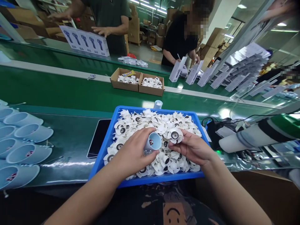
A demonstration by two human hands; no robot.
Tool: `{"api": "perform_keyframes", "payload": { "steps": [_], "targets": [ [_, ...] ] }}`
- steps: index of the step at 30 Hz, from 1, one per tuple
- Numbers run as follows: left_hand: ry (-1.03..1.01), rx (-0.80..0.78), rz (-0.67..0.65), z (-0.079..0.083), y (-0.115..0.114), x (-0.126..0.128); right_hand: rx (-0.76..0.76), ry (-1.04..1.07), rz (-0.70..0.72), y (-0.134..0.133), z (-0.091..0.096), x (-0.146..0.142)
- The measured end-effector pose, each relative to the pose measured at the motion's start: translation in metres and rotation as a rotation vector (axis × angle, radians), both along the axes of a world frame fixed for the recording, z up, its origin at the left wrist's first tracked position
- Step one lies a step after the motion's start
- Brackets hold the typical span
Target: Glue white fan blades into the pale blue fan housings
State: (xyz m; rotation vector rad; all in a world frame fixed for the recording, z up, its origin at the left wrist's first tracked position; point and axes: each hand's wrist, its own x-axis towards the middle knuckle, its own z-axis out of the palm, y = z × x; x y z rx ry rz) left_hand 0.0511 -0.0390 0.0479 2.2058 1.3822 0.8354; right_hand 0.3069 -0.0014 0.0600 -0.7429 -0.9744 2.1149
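Over a blue tray (150, 180) heaped with white fan blades (140, 122), both of my hands are at work. My left hand (134, 148) is closed around a light blue cylindrical housing (154, 142); its open end faces me and small reddish parts show inside. In my right hand (193, 145) a white fan blade (175, 135) is pinched by its edge, its dark round hub turned toward me. The blade is just right of the housing, apart from it. Another light blue housing (158, 104) stands behind the tray.
Several light blue housings (34, 132) stand in rows at the left. A dark tablet-like slab (97, 140) lies beside the tray. Two cardboard boxes (151, 90) of white parts sit further back. A large bottle (248, 136) leans at right. Two people stand across the bench near printed boxes (85, 42).
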Motion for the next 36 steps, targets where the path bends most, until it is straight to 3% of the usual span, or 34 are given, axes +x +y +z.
{"api": "perform_keyframes", "payload": {
  "steps": [10,15,19,24,26,29,32,36],
  "targets": [
    [-0.076,0.188,-0.038,0.005,0.0,-0.001,0.02,-0.052,0.061,0.0,0.004,-0.01],
    [-0.098,0.217,-0.067,0.005,0.001,-0.001,0.125,-0.179,0.024,-0.003,0.006,-0.014],
    [-0.094,0.229,-0.066,0.003,-0.001,0.003,0.373,-0.333,-0.072,-0.01,0.016,-0.026],
    [-0.014,0.382,-0.024,0.004,-0.004,0.011,1.197,-0.915,-0.211,-0.026,0.027,-0.039],
    [0.007,0.4,-0.019,0.005,-0.004,0.012,1.379,-1.048,-0.258,-0.029,0.027,-0.04],
    [0.024,0.371,-0.019,0.007,-0.003,0.012,1.425,-1.06,-0.301,-0.028,0.025,-0.037],
    [0.022,0.363,-0.026,0.007,-0.001,0.012,1.39,-0.966,-0.257,-0.025,0.023,-0.034],
    [0.033,0.434,-0.055,0.007,0.0,0.014,1.422,-1.0,-0.218,-0.025,0.02,-0.034]
  ]
}}
